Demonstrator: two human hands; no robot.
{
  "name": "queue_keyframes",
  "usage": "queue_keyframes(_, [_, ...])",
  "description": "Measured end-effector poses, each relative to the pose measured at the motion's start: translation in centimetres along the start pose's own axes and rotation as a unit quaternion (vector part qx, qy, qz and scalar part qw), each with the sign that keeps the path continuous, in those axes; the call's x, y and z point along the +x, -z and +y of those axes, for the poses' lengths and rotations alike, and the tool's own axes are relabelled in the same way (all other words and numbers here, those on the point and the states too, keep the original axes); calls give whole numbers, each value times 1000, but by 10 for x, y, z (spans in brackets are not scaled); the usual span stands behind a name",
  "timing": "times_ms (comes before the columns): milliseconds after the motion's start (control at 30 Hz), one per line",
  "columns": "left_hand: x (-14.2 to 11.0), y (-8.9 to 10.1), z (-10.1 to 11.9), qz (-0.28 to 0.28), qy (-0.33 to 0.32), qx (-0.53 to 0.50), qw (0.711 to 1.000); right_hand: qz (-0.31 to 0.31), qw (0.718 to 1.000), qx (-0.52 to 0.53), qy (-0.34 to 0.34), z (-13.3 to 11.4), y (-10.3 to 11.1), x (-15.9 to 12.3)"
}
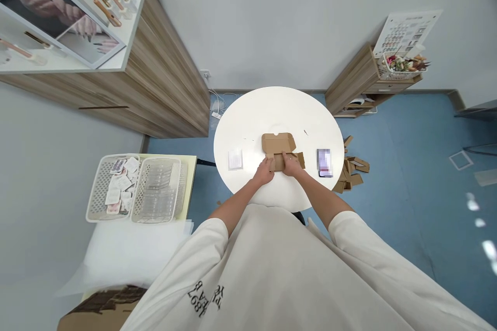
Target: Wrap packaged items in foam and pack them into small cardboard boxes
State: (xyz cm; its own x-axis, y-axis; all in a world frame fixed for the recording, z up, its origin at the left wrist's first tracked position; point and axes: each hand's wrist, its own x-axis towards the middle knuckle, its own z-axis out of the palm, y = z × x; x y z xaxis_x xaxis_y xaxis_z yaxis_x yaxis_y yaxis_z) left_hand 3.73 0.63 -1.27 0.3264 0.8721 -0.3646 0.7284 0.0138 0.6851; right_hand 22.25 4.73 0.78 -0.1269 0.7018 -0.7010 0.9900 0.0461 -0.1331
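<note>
A flat brown cardboard box blank lies near the middle of the round white table, partly folded. My left hand presses its near left edge with fingers curled on the cardboard. My right hand grips the near right flap, fingers closed over it. A small clear packet lies to the left of my hands. A phone lies to the right.
A pile of flat cardboard blanks lies on the blue floor right of the table. Two white baskets with packets stand on a side table at left. Wooden cabinets stand at back left and back right.
</note>
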Motion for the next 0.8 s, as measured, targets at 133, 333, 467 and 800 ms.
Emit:
queue_keyframes(133, [-3, 2, -1, -17, 18, 34, 999, 0, 1000, 6, 0, 1, 0, -1])
queue_keyframes(333, [-1, 5, 4, -63, 32, 195, 978, -4, 1000, 1, 3, 1, 2, -4])
queue_keyframes(467, [0, 8, 7, -76, -21, 307, 948, -2, 1000, -2, 4, 2, 2, -4])
queue_keyframes(800, [0, 6, 5, -57, -75, 404, 910, 2, 1000, 2, 12, 5, 2, -3])
